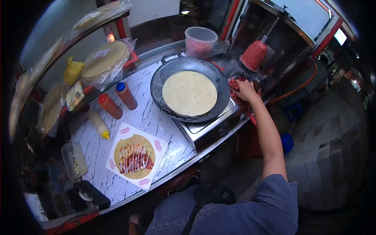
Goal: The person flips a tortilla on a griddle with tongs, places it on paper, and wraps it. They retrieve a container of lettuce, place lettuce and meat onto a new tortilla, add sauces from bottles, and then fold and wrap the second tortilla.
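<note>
My right hand (246, 91) reaches over the pile of red shaved meat (234, 84) beside the pan, its fingers closed. What they grip, if anything, is hard to make out; dark metal shows close by. My left hand is not in view. A pale flatbread (189, 93) lies flat in the black round pan (158, 92) on the gas stove (196, 131). Nearer me, another flatbread (124, 148) on printed white paper (124, 130) carries red meat strips (135, 158) with white and red sauce across them.
A cone of red meat (254, 55) stands on a vertical spit behind my hand. Sauce bottles (110, 106) and a clear tub (74, 158) stand on the marbled counter (150, 113). Bagged flatbreads (105, 60) sit on the left ledge; a plastic bucket (200, 41) is behind the pan.
</note>
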The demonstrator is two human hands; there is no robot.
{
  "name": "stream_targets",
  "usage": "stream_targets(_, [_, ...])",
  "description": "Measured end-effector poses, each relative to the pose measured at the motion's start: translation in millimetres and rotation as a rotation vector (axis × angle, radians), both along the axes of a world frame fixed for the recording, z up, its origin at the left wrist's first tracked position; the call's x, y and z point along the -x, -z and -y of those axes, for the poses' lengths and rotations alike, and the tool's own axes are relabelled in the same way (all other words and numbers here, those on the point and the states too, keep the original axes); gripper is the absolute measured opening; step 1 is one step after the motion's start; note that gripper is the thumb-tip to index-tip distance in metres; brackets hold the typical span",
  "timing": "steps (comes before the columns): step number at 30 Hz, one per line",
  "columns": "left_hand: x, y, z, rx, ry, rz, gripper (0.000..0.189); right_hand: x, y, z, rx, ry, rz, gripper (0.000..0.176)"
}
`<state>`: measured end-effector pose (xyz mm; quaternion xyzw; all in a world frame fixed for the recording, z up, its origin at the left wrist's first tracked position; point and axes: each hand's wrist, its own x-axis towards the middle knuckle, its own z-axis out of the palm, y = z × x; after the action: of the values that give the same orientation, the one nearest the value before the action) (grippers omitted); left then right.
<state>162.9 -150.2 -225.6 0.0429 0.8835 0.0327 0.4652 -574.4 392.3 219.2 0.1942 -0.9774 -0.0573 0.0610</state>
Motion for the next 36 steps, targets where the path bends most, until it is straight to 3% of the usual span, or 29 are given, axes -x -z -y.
stream_targets(1, [3, -2, -3, 0.004, -0.006, 0.000, 0.042, 5, -2, 2, 0.004, -0.006, 0.000, 0.065])
stream_targets(3, [23, -4, -13, 0.009, -0.250, -0.029, 0.039, 10, -9, 8, -0.058, 0.032, 0.187, 0.073])
stream_targets(7, [43, 2, -44, -0.026, -0.128, -0.206, 0.024, 22, -14, 5, -0.096, -0.053, 0.242, 0.075])
stream_targets(11, [72, -3, -88, -0.058, -0.122, -0.153, 0.024, 40, -6, -33, 0.125, -0.217, 0.189, 0.058])
stream_targets(14, [84, -3, -105, -0.095, -0.131, -0.198, 0.024, 16, -40, -58, 0.422, -0.286, 0.021, 0.039])
stream_targets(16, [88, -4, -119, -0.103, -0.191, -0.235, 0.025, -14, -71, -63, 0.530, -0.378, -0.189, 0.036])
stream_targets(18, [89, -10, -127, -0.119, -0.210, -0.363, 0.034, -48, -99, -63, 0.535, -0.421, -0.066, 0.040])
stream_targets(19, [86, -11, -142, -0.112, -0.226, -0.359, 0.034, -57, -103, -62, 0.485, -0.558, -0.104, 0.043])
stream_targets(22, [102, -2, -170, -0.090, -0.250, -0.285, 0.033, -67, -82, -54, 0.397, -0.792, -0.149, 0.044])
stream_targets(27, [111, 13, -183, -0.159, -0.287, -0.109, 0.032, -41, -17, 49, 0.576, -1.016, -0.246, 0.046])
stream_targets(28, [108, 13, -183, -0.184, -0.332, -0.075, 0.032, -40, -24, 65, 0.517, -1.001, -0.217, 0.041])
stream_targets(29, [109, 6, -192, -0.182, -0.371, -0.418, 0.031, -37, -43, 74, 0.544, -0.991, -0.274, 0.038])
stream_targets(30, [109, 0, -185, -0.185, -0.555, -0.352, 0.031, -27, -61, 76, 0.605, -0.927, -0.260, 0.035])
stream_targets(32, [101, -10, -166, -0.171, -0.940, -0.263, 0.031, -7, -104, 68, 0.773, -0.825, -0.163, 0.037])
stream_targets(33, [88, -10, -164, -0.461, -1.416, -0.336, 0.026, -5, -124, 65, 0.807, -0.711, -0.037, 0.037])
stream_targets(36, [74, -21, -154, -0.621, -1.480, -0.379, 0.020, 9, -122, 53, 0.814, -0.601, -0.151, 0.035])
